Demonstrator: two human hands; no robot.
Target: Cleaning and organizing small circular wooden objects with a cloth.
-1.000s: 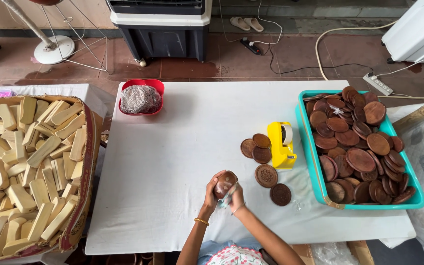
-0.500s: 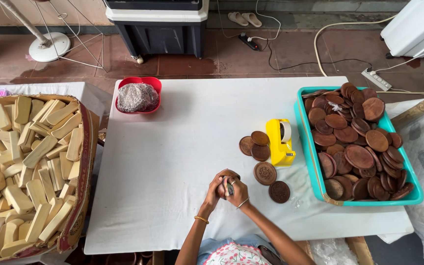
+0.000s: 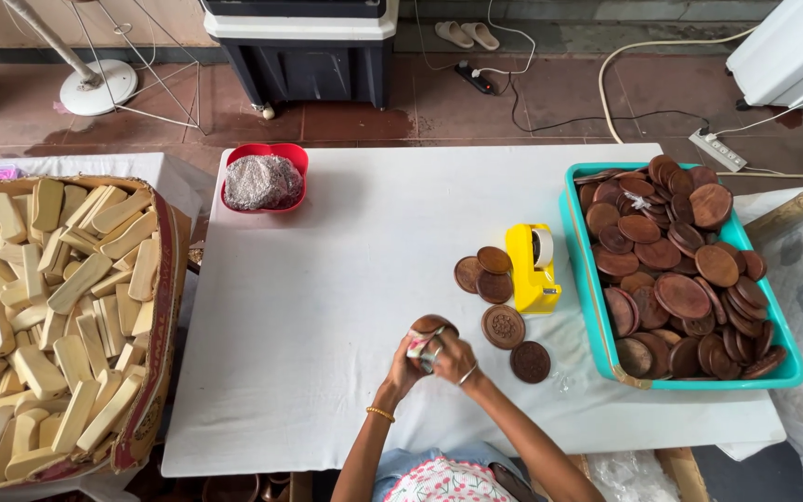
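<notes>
My left hand (image 3: pixel 403 370) and my right hand (image 3: pixel 454 358) are together near the front edge of the white table (image 3: pixel 327 279). Between them they grip a round brown wooden disc (image 3: pixel 429 326) with a bit of clear wrapping at its lower side. Just right of my hands lie two carved brown discs (image 3: pixel 503 326) flat on the table. A yellow tape dispenser (image 3: pixel 532 268) stands behind them, with three more discs (image 3: pixel 482 271) to its left.
A teal tray (image 3: pixel 592 307) heaped with several brown discs sits at the right. A red bowl (image 3: pixel 266 182) of shiny material stands at the table's back left. A cardboard box (image 3: pixel 155 316) of pale wooden blocks is at the far left.
The disc was held up between both hands; the hands have closed tighter around it and turned it, with the wrapping now at its underside. Everything else on the table stayed put.
</notes>
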